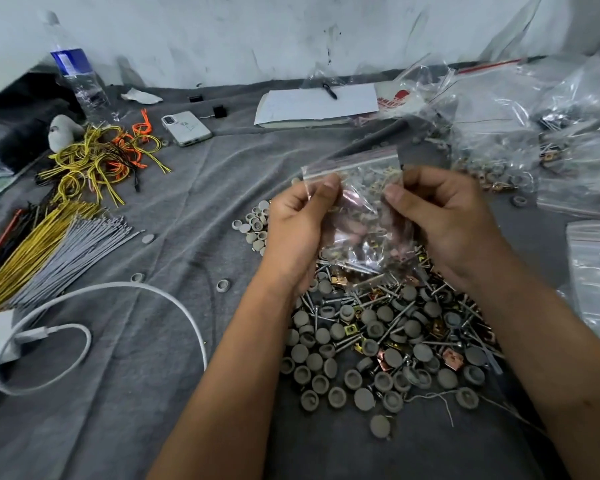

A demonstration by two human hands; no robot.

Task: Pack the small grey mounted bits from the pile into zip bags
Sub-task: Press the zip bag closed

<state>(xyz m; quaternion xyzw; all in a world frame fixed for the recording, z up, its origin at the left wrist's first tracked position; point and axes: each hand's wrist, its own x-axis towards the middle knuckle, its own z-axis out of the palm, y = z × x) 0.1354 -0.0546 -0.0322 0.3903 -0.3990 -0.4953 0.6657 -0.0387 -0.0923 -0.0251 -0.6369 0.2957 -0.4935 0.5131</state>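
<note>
A clear zip bag (361, 216) holding grey bits and metal parts hangs upright above the pile. My left hand (297, 226) pinches its left side near the top strip, and my right hand (440, 216) pinches its right side. Under the bag lies the pile of small grey mounted bits (371, 344), round grey heads on thin metal shanks mixed with brass and copper clips. A smaller cluster of pale grey caps (255, 225) sits just left of my left hand.
Filled and empty zip bags (520, 123) heap at the right, another (596, 268) at the right edge. Yellow, orange and grey ties (70, 216) lie left, with a white cable (125, 296), a phone (186, 128), a water bottle (77, 77) and a notepad (317, 103) behind.
</note>
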